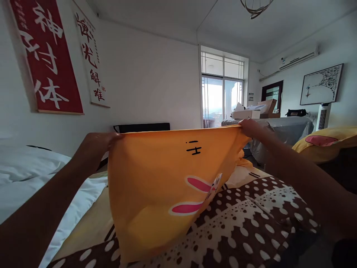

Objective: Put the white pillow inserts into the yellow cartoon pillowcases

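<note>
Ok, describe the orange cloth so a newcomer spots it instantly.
Start at the brown, pale-dotted bedding. Over it, the left hand and right hand hold up an orange cloth by its top edge. Unlike the bedding, it shows a rabbit print with two pink ears.

We see white walls (pixel 153 74); on left, red scroll (pixel 52 56) beside white scroll (pixel 90 56). Ahead, daylight reaches us through window (pixel 212 95). Right of us: air conditioner (pixel 299 60) high up, framed picture (pixel 315 89) lower, dark-framed door (pixel 275 91), plastic-draped furniture (pixel 292 130).

A beige-covered bed (pixel 93 219) carries a brown-and-white dotted cloth (pixel 231 225); left of that cloth lies white bedding (pixel 85 196).
</note>
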{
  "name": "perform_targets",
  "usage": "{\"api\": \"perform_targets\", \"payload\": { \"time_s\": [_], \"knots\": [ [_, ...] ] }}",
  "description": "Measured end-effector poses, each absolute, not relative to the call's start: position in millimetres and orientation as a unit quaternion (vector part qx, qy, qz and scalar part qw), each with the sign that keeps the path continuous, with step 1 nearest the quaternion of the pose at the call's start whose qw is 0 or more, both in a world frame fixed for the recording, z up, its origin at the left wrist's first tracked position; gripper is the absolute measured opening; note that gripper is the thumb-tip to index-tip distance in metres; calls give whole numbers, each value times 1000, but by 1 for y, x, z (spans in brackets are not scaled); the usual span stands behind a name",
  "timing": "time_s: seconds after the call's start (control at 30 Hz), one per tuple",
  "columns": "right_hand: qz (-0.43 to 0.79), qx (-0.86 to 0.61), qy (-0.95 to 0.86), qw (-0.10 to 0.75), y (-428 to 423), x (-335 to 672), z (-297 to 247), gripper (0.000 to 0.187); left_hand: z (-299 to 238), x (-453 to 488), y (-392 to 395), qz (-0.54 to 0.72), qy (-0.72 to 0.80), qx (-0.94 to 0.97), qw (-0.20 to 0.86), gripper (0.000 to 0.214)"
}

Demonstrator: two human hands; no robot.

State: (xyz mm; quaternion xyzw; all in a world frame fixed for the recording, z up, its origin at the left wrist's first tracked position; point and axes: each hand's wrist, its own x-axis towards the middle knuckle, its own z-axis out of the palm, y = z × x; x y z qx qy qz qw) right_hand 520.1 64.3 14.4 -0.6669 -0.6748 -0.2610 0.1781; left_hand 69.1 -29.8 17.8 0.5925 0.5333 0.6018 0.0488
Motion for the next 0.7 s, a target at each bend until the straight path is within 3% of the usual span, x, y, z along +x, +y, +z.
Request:
{"api": "perform_targets", "payload": {
  "time_s": [0.07,0.2,0.33,0.47,0.7],
  "knots": [
    [-272,-675,-637,254,62,522,21,31,17,75,-32,626,528,566,100,39],
    [-273,-655,-549,442,62,524,31,33,16,84,-30,631,504,581,104,38],
    [-250,-630,-490,549,63,531,38,33,16,92,-23,648,461,561,230,21],
    [-213,-623,-438,612,61,538,41,31,13,95,-19,589,449,586,328,21],
    [-177,-651,-392,625,54,546,41,33,2,105,-34,464,511,709,147,32]
  ]
}}
